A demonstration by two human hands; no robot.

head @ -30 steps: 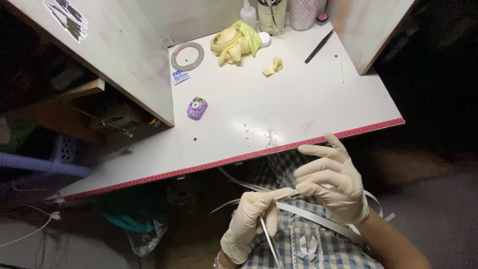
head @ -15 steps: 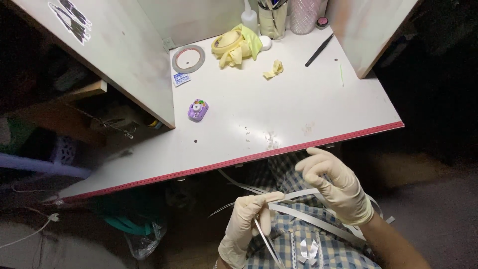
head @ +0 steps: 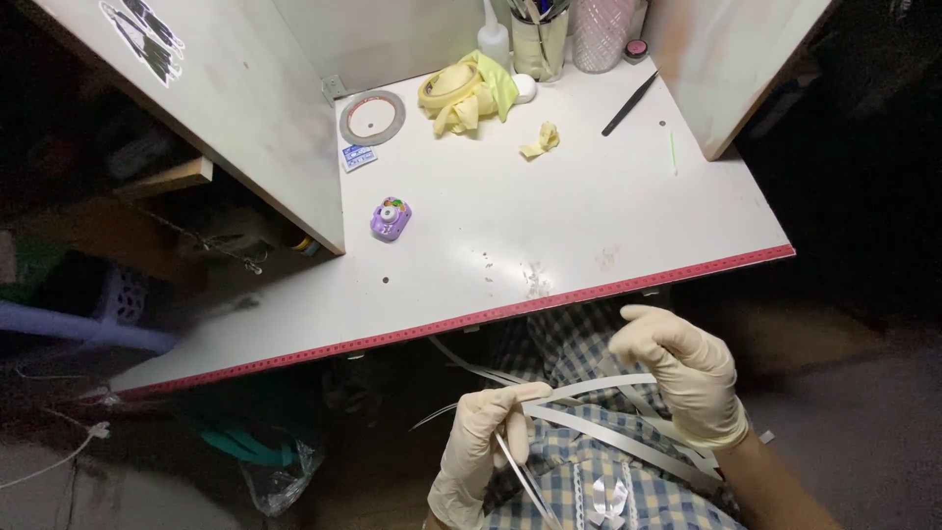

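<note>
White strips [head: 589,388] run btwn both gloved hands below surface [head: 589,216] edge: left hand [head: 486,442] grip pinched on them, right hand [head: 687,378] grip curled round them.

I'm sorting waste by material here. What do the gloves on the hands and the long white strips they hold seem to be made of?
The cream gloves on the left hand and right hand look like thin latex or similar rubber: matte, skin-tight, wrinkled at the knuckles. The long white strips look like thin plastic or coated paper tape: flat, smooth, bending in springy curves. Which one, the picture leaves open.
</note>
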